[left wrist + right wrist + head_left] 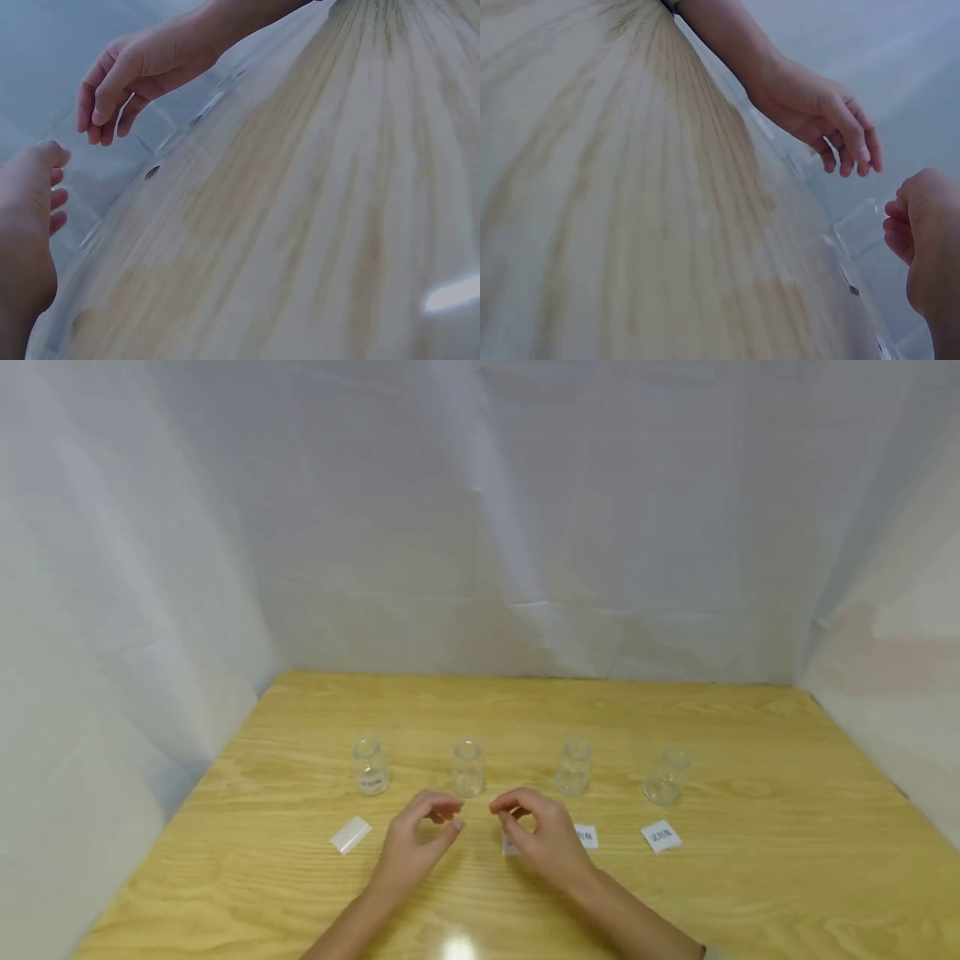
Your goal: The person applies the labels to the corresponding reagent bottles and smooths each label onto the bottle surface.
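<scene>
My left hand [411, 839] hovers over the table with its fingers loosely bent and nothing visible between them. Facing it, my right hand [546, 837] has its thumb near the bent forefinger; I see nothing held there. Behind the hands stand several small clear glass bottles. The far-left bottle [371, 768] carries a printed label low on its side. A second bottle [468, 770] is just beyond the gap between my hands. White printed labels lie nearer: one label [510, 844] is partly hidden by the right hand, another label [588, 837] is beside it.
Farther right are a bottle [573, 768], another bottle [666, 777] and a printed label [661, 836]. A blank white piece [350, 835] lies left of the left hand. The wooden table [750, 735] is enclosed by pale sheeting [375, 527] at the back and sides.
</scene>
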Motion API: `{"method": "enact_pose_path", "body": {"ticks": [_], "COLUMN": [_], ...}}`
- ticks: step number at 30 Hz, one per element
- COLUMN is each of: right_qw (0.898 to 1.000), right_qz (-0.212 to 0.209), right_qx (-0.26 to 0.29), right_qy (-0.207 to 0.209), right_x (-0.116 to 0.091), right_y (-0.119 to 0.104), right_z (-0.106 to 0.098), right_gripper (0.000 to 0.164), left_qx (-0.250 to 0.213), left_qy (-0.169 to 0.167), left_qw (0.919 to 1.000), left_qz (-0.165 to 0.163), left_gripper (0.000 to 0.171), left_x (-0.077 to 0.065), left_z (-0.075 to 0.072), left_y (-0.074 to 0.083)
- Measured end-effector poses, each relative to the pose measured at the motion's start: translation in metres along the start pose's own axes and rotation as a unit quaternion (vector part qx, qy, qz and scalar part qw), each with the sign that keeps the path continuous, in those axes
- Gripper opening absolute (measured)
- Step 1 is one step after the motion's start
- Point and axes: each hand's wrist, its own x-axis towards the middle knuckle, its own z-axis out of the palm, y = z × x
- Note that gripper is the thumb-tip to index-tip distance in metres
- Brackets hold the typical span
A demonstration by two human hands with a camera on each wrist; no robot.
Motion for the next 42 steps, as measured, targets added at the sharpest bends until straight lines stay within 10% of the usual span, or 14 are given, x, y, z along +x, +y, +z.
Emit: {"method": "enact_pose_path", "body": {"ticks": [7, 20, 42], "right_qw": [0.996, 0.973, 0.97], "right_qz": [0.003, 0.051, 0.058], "right_qx": [-0.075, -0.152, -0.155], "right_qy": [-0.042, -0.168, -0.177], "right_x": [-0.013, -0.019, -0.02], "right_y": [0.015, 0.027, 0.026], "right_z": [-0.024, -0.034, -0.037], "right_gripper": [0.02, 0.029, 0.026], "left_qx": [0.078, 0.223, 0.205], "left_qy": [-0.14, -0.223, -0.199], "left_qw": [0.981, 0.9472, 0.957], "left_qz": [-0.109, -0.058, -0.047], "left_gripper": [0.032, 0.044, 0.025], "left_x": [0.004, 0.012, 0.011], "left_z": [0.016, 0.024, 0.031], "left_y": [0.002, 0.001, 0.006]}}
